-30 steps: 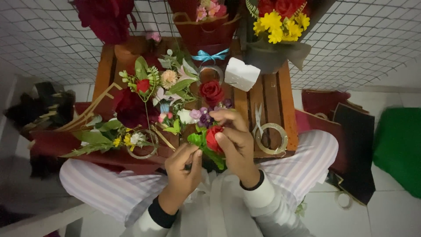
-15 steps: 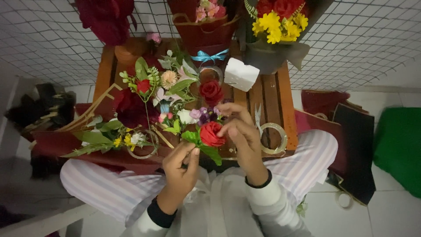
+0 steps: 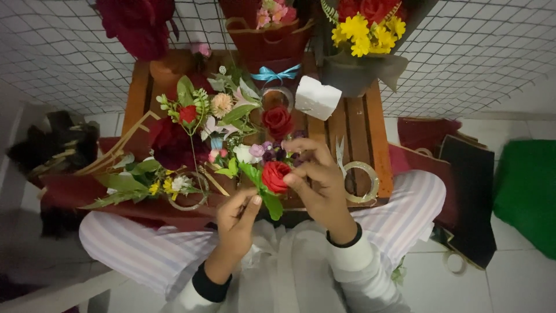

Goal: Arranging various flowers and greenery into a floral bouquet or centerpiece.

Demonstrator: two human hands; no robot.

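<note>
**Holding a small red rose sprig over the work crate**

Head view: The red rose sits between both hands, just above the near edge of the wooden crate, with its green leaves trailing down towards the lap. The right hand curls around the bloom from the right, fingers half closed, thumb and fingertips touching the petals. The left hand pinches the stem or lower leaf between thumb and forefinger; the exact contact point is partly hidden, so this is probably a light pinch rather than a full grip

To do this step well, support the stem low with the left hand and keep right-hand pressure off the petals. Loose flowers and a tape ring lie near on the crate, so keep the sprig apart from them
</note>
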